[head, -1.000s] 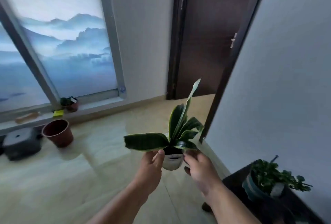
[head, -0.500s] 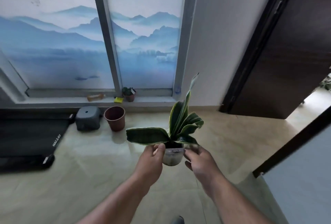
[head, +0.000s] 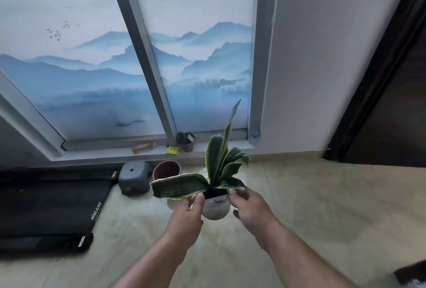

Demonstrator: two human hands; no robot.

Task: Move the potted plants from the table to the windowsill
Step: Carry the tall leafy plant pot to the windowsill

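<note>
1. Gripping a small white pot (head: 216, 207) from both sides, the two hands hold it in the air above the floor (head: 299, 207), upright, near the middle of the view.
2. In the pot grows a snake plant (head: 219, 167) with green, pale-edged leaves: one broad leaf lies out flat to the left, a narrow one rises tall toward the window, and the rest fan out to the right.
3. The left hand (head: 184, 223) is closed on the pot's left side, its thumb against the wall just under the rim and under the flat leaf.
4. The right hand (head: 251, 209) is closed on the pot's right side, fingers curled round the rim; its fingertips are blurred.
5. Beyond the plant runs the windowsill (head: 115, 154), a pale ledge under a window (head: 189, 61) covered by a blue mountain print.
6. On the sill, near the window's middle post, stands a small dark-red pot with a green plant (head: 185, 141); just beside it to the left lies a yellow item (head: 172, 150), and farther left an orange-brown object (head: 142, 147), too blurred to name.
7. On the floor below the sill stand an empty brown pot (head: 166, 169) and a grey stool (head: 135, 178), side by side.
8. A black mat (head: 46, 214) lettered "HALLOI" lies at the left; a dark door (head: 396, 103) stands at the right.
</note>
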